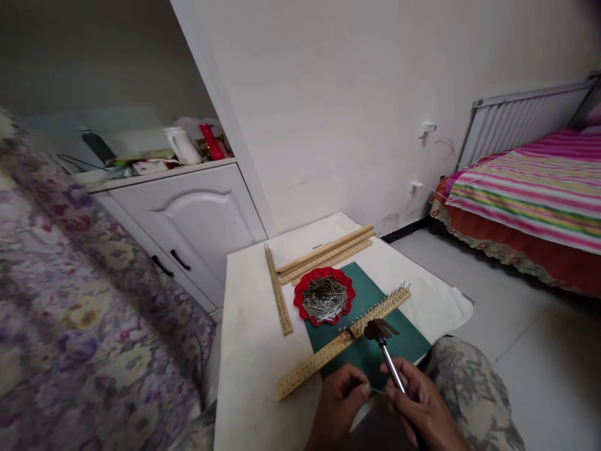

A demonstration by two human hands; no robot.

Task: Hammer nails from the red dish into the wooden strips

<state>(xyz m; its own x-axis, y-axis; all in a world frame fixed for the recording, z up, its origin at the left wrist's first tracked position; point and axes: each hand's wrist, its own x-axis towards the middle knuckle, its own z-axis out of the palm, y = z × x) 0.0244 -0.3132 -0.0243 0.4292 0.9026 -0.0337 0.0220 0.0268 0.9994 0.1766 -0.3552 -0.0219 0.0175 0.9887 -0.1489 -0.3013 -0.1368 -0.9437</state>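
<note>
My right hand (417,401) is closed around the handle of a claw hammer (382,332), its dark head pointing away from me. Just left of it, my left hand (345,394) pinches a thin nail (377,391), whose other end reaches the right fingers. Beyond both hands a wooden strip (319,360) with rows of small holes lies slantwise across a green mat (366,288). Several nails stand upright in its far right half, while the near left half shows bare holes. A red scalloped dish (299,300) heaped with loose nails sits behind the strip.
More wooden strips (328,254) lie at the back of the white table (253,376), and a narrow one (278,294) lies left of the dish. A white cabinet (197,225) and floral curtain (117,313) stand left. My knee (474,382) is beside the right edge; a bed (539,188) stands beyond.
</note>
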